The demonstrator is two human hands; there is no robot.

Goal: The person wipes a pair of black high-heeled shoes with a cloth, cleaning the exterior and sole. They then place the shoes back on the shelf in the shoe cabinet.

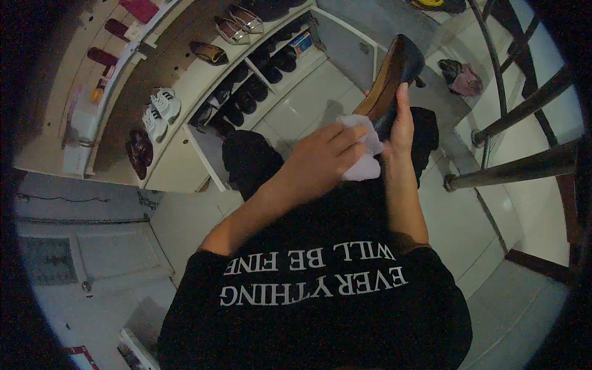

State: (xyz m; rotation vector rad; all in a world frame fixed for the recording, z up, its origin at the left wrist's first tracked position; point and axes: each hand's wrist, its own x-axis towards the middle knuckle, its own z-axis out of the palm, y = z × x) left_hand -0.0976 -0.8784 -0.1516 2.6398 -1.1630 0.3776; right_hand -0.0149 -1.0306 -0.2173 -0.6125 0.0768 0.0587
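My right hand [401, 125] grips a dark high-heeled pump [386, 85] by its side, the thumb lying along the outside. The shoe is tilted, heel end up and away from me, with its tan insole showing. My left hand [326, 155] holds a pale folded cloth [363, 155] against the toe end of the pump. Cloth and fingers hide the toe. Both hands are above my lap, between my dark-clad knees.
An open low shoe cabinet [289, 81] holds several dark shoes and a small box [301, 44]. On its top are white sneakers [162, 111], silvery flats [238, 25] and a dark ballet flat [208, 52]. A metal railing [518, 164] and a crumpled cloth [462, 78] are to the right.
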